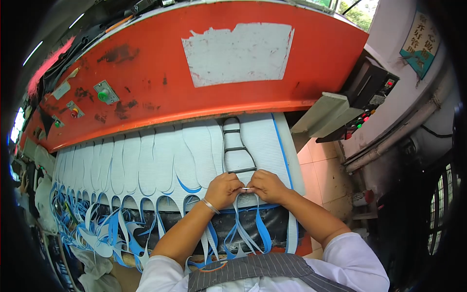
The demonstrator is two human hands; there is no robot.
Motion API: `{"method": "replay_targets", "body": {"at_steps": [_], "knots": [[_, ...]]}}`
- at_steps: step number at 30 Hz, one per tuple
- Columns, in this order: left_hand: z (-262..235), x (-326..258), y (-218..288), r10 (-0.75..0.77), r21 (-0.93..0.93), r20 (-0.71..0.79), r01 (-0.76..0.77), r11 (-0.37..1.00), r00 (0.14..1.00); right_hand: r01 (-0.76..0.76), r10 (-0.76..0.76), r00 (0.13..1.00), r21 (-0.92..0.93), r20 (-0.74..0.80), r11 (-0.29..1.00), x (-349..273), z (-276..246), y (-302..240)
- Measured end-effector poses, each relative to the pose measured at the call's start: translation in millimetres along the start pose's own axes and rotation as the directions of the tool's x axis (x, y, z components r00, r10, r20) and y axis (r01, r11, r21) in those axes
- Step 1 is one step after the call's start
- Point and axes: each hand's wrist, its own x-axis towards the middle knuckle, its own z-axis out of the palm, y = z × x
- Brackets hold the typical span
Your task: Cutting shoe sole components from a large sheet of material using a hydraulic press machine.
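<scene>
Both hands grip the near end of a black metal sole-shaped cutting die [236, 145] that lies on a white foam sheet [262, 138]. My left hand [223, 189], with a bracelet at the wrist, holds the die's left near corner. My right hand [267, 186] holds its right near corner, fingertips almost touching the left hand. The die sits at the right end of the sheet, under the front edge of the large red press head [204, 73]. Rows of sole-shaped cut-outs [146, 165] fill the sheet to the left.
Blue-and-white offcut strips [102, 228] hang over the bench front. A green button [103, 96] and other controls sit on the press's left face. A grey control box [369, 90] with small lights stands to the right, above a tiled floor [323, 165] and wall pipes.
</scene>
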Motion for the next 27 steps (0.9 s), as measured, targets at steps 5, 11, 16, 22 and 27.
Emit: {"method": "replay_targets", "body": {"at_steps": [5,11,16,22,27], "knots": [[-19,20,7,-0.023,-0.153,-0.157,-0.002,0.988,0.987,0.027,-0.025,0.999,0.063,-0.024,0.998,27,-27,-8],[12,-17,-3,-0.129,0.077,0.013,0.128,0.989,0.992,-0.045,0.116,0.948,-0.235,0.296,0.971,61,-32,-5],[6,-11,-6,-0.050,-0.063,-0.077,0.045,0.997,0.996,0.176,0.054,0.887,-0.445,0.459,0.878,140,-13,19],[-4,-10,-9,-0.058,-0.058,-0.117,0.051,0.997,0.991,0.188,0.180,0.700,-0.422,0.691,0.887,162,-15,18],[4,-8,-2,-0.007,-0.048,-0.184,-0.002,0.999,0.983,0.352,0.115,0.772,-0.572,0.625,0.741,152,-13,14]]}}
